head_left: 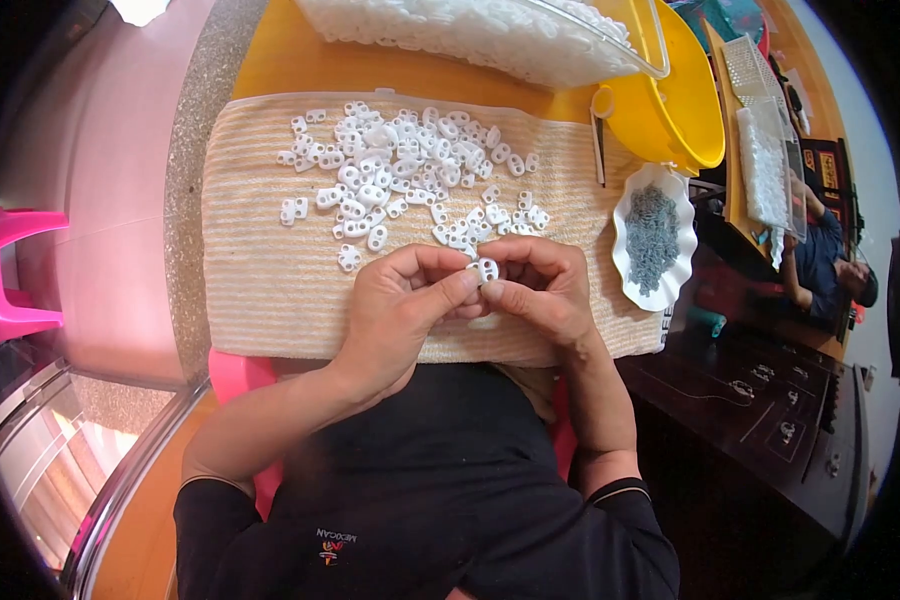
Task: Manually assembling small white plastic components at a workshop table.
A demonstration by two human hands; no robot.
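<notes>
Between my two hands is a small white plastic cord lock (487,270) with two round holes. My left hand (407,295) pinches it from the left with thumb and forefinger. On the other side, my right hand (542,290) grips it between thumb and bent fingers. Just beyond my fingertips lies a small cluster of white plastic pieces (460,234). A larger loose heap of cord locks (370,165) spreads over the striped towel (270,285). Fingers hide part of the held piece.
A white scalloped dish (682,270) of small grey springs (652,240) stands at right. Behind it are a yellow basin (705,125) and a clear bin (660,50) full of white pieces. A pink stool (15,290) is at far left. Another person (820,255) sits at far right.
</notes>
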